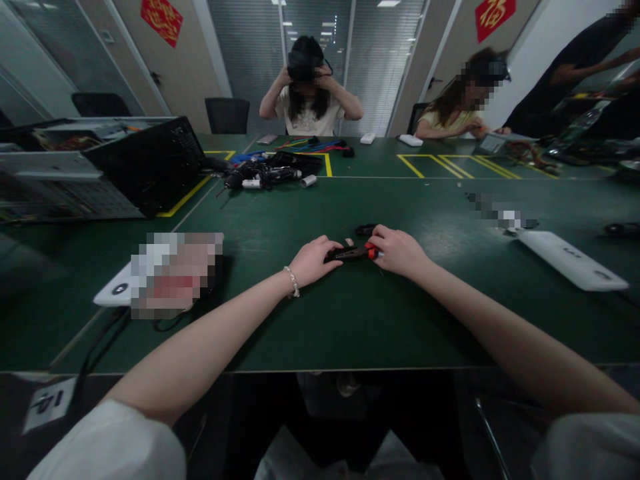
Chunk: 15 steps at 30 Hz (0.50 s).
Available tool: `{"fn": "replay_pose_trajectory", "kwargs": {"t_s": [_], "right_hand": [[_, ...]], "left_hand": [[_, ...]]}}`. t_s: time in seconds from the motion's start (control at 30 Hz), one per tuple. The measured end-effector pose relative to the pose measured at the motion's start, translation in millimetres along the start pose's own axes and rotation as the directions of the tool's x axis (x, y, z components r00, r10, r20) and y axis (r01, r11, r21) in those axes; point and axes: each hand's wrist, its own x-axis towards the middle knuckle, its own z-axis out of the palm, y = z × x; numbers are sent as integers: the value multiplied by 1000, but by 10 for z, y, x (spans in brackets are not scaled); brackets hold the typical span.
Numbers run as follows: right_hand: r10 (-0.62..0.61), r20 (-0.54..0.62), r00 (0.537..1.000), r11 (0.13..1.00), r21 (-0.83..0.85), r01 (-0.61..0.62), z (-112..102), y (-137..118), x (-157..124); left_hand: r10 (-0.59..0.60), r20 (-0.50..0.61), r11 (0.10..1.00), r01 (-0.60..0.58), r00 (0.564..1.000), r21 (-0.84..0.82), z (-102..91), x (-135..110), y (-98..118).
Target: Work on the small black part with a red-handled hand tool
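Observation:
A pair of pliers [356, 253] with red on its handles lies level just over the green table, its dark jaws pointing left. My right hand [400, 251] is closed round the red handle end. My left hand [314, 261], with a bracelet at the wrist, pinches a small black piece [332, 255] at the jaw end; its kind is too dark to make out. Whether the jaws grip that piece, I cannot tell. Just behind my right hand lies another black object [367, 229], partly covered by the fingers. A small tan scrap [349, 241] shows beyond the pliers.
White power banks [573, 260] lie right and left [113, 287], the left beside a blurred item. An opened computer case [145, 167] stands far left. A drill and cables [270, 170] are piled at the back. People [310, 100] sit opposite; another stands at right.

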Motion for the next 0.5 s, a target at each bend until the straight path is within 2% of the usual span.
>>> {"fn": "replay_pose_trajectory", "kwargs": {"t_s": [0.27, 0.5], "right_hand": [[-55, -34, 998, 996, -78, 52, -72, -5, 7], [-26, -14, 1000, 999, -43, 25, -35, -12, 1]], "left_hand": [[5, -7, 1000, -5, 1000, -2, 3, 1, -14], [2, -11, 1000, -2, 1000, -13, 1, -4, -4]]}}
